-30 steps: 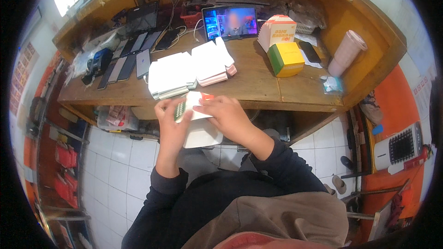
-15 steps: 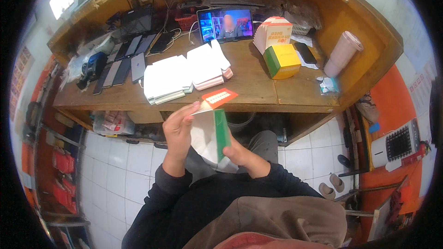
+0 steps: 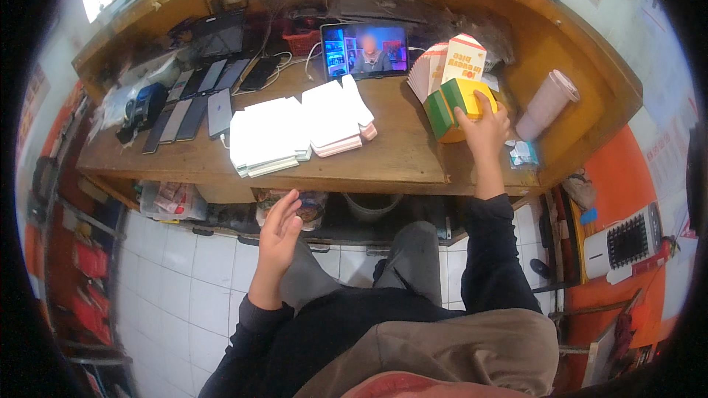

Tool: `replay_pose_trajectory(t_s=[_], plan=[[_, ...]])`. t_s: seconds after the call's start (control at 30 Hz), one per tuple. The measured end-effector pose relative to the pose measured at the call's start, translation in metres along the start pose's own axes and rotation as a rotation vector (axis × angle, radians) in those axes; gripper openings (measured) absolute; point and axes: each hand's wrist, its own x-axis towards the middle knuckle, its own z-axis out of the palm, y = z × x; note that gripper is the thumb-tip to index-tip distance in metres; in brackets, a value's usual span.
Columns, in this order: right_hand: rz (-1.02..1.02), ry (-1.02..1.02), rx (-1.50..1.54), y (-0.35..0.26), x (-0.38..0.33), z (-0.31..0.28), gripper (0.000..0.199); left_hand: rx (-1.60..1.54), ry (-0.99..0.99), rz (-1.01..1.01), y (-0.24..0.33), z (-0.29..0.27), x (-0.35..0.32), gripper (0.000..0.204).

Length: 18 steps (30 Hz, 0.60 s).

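Observation:
At the right of the desk, my right hand (image 3: 484, 129) is closed around a yellow and green folded carton (image 3: 462, 91), its thumb on the green side and fingers over the yellow face. This carton sits against another carton with a green side (image 3: 440, 119). Right behind them stand several white and orange cartons (image 3: 464, 59) in a fanned row. My left hand (image 3: 279, 239) is held over my lap, in front of the desk edge, fingers stretched out and nothing in it. Nearest to it on the desk is a pile of flat white carton blanks (image 3: 267, 133).
More flat blanks with pinkish edges (image 3: 335, 121) lie beside the white pile. A lit tablet (image 3: 365, 50) leans at the back. Several phones (image 3: 188, 114) lie at the left. A pink tumbler (image 3: 547, 105) and a small blue-white packet (image 3: 522, 153) are at the right.
The carton held in both hands over my lap has gone from there. My right hand has moved up and right to the cartons on the desk; my left hand has let go.

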Motion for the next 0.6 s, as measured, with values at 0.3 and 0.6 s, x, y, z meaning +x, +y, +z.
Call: replay_pose_trajectory(t_s=[0.3,0.6], plan=[[-0.017,-0.334,-0.15,-0.011,0.002,0.036,0.066,0.093,-0.068,-0.129,-0.009,-0.015,-0.013,0.042],[-0.052,-0.264,-0.131,0.0,0.003,0.049,0.081,0.066,-0.065,-0.151,-0.018,-0.018,-0.016,0.042]])
